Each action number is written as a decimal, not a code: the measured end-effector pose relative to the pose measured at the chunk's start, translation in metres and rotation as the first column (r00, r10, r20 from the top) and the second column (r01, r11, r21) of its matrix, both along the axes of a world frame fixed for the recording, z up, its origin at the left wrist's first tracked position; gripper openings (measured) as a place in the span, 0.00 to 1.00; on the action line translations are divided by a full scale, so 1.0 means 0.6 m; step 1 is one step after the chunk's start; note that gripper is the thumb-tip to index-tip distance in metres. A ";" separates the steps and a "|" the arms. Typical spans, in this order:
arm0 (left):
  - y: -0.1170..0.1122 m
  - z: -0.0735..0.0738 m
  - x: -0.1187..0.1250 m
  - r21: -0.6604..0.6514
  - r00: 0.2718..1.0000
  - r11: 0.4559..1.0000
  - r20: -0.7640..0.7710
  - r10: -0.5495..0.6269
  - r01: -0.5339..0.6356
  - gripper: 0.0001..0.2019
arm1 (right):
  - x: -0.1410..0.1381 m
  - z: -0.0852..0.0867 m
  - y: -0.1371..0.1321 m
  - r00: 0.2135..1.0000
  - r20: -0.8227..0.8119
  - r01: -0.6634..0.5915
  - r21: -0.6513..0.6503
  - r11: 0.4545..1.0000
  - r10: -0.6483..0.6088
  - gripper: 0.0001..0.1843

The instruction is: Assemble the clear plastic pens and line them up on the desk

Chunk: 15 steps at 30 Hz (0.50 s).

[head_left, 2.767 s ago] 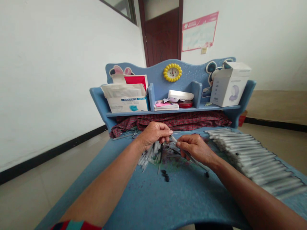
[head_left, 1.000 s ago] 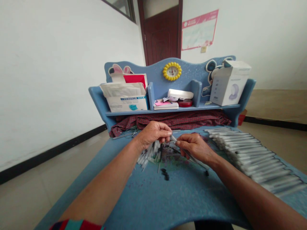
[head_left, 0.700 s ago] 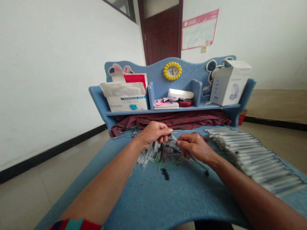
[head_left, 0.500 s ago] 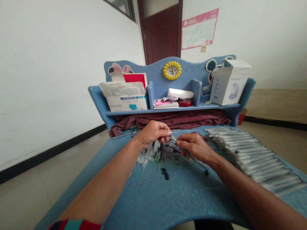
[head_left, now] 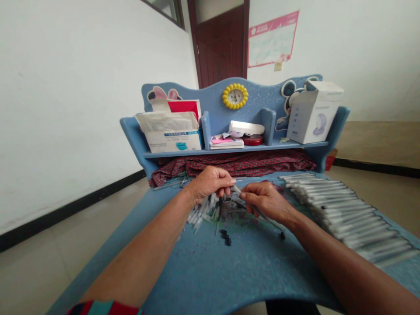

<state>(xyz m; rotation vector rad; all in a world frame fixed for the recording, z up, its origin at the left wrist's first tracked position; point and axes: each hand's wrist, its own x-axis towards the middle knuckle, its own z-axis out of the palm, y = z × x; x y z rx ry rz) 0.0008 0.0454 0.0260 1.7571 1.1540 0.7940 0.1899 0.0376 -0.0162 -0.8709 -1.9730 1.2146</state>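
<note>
My left hand (head_left: 210, 183) is closed in a pinch over a loose pile of white pen barrels (head_left: 203, 212) on the blue desk (head_left: 229, 271). What its fingertips hold is too small to name. My right hand (head_left: 267, 200) is closed round a thin white pen (head_left: 274, 225) that slants under the palm toward me, its dark end near the desk. The tip of that pen meets my left fingertips. A few small black caps (head_left: 225, 237) lie just in front of both hands.
A long row of finished white pens (head_left: 344, 212) runs along the desk's right side. A checked red cloth (head_left: 236, 164) lies under the shelf. The shelf carries a mask box (head_left: 172, 140), stacked papers (head_left: 226, 143), a white carton (head_left: 311, 116) and a yellow clock (head_left: 235, 96).
Both hands stay in the same place with only slight finger movement at the pen tip. The view has shifted a little.
</note>
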 end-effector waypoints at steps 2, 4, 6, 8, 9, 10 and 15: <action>0.000 0.000 -0.001 -0.009 1.000 1.000 0.018 -0.001 0.001 0.11 | -0.001 0.001 0.000 1.000 0.000 -0.003 -0.007 1.000 0.003 0.12; -0.001 0.001 -0.001 -0.014 0.999 1.000 0.041 0.001 0.000 0.09 | -0.001 0.002 -0.001 1.000 -0.005 -0.004 -0.013 1.000 0.004 0.12; -0.002 0.003 0.000 -0.019 0.998 1.000 0.063 0.003 -0.002 0.08 | 0.000 0.002 -0.001 1.000 -0.009 -0.004 -0.019 1.000 0.004 0.12; -0.004 0.004 0.001 -0.027 0.997 1.000 0.079 0.005 -0.003 0.08 | 0.000 0.003 -0.001 1.000 -0.020 -0.011 -0.028 1.000 0.010 0.12; -0.004 0.005 0.001 -0.031 0.996 1.000 0.085 0.006 -0.004 0.08 | 0.001 0.002 -0.001 0.999 -0.029 -0.016 -0.034 0.999 0.015 0.12; -0.004 0.006 0.002 -0.034 0.996 0.999 0.090 0.007 -0.004 0.08 | 0.001 0.002 -0.001 0.999 -0.041 -0.022 -0.042 0.999 0.020 0.12; -0.004 0.007 0.002 -0.030 0.994 1.000 0.108 0.000 0.003 0.08 | 0.002 0.001 0.000 0.994 -0.100 -0.050 -0.097 0.994 0.041 0.13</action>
